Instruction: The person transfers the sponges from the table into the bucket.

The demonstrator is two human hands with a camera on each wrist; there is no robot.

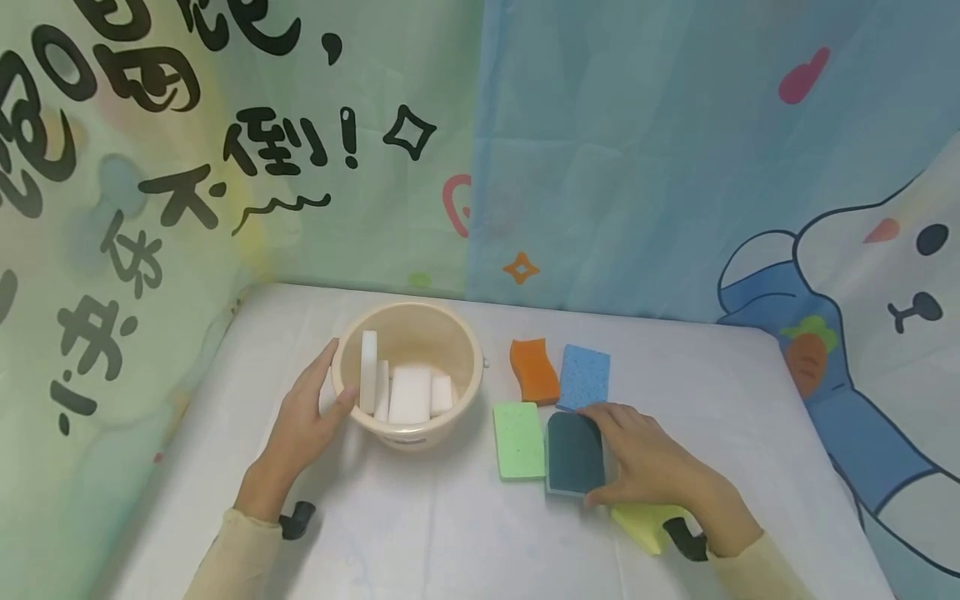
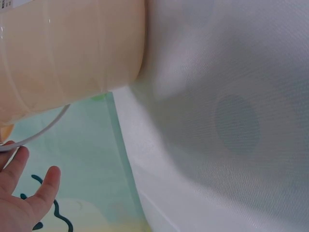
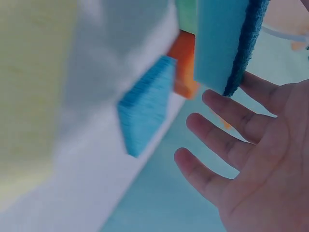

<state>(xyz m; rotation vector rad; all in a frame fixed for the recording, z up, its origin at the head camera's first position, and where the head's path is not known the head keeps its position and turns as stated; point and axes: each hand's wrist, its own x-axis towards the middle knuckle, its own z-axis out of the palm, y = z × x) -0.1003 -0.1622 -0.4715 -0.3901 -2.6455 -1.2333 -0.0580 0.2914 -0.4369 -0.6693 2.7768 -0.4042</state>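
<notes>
A cream bucket [image 1: 408,437] stands on the table with several white sponge blocks [image 1: 410,395] inside. My left hand [image 1: 300,429] rests against its left side, thumb at the rim, other fingers extended along the outside. In the left wrist view, fingertips touch the thin bucket handle [image 2: 46,129]. With my right hand [image 1: 652,454] I pinch a dark teal scouring sponge [image 1: 574,452] between thumb and fingertips. Seen from the right wrist, this sponge has a light blue body [image 3: 217,43] and a dark scrubbing face; some of my fingers stand free of it.
Beside the held sponge lie a light green sponge [image 1: 518,442], a wavy orange sponge [image 1: 535,372] and a blue sponge [image 1: 584,377]. A yellow sponge [image 1: 643,525] is partly hidden under my right hand and wrist. Printed curtains [image 1: 637,167] hang behind the white-covered table [image 1: 465,542].
</notes>
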